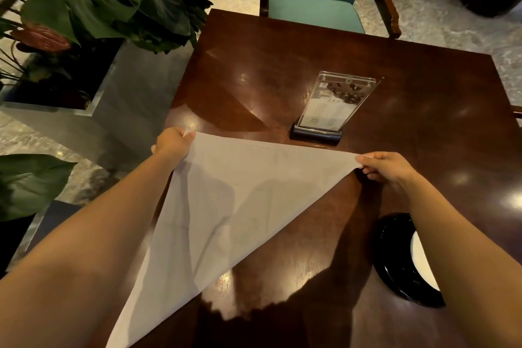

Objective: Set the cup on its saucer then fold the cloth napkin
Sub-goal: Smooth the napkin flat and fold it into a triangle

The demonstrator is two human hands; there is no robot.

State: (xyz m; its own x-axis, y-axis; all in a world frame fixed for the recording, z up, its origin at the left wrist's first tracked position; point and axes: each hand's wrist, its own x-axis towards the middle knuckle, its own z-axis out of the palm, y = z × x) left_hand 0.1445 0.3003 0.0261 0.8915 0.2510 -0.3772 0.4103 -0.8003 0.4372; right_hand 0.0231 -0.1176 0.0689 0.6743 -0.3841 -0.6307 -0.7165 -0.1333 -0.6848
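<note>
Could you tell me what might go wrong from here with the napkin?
The far edge of the napkin sits close to the menu stand; a forward sweep might tip it. The right hand pinches only a corner, which could slip. The right forearm hangs over the saucer and might knock it.

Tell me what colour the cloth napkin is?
Plain white, with no pattern. The napkin shows best in the head view, the only one here.
</note>
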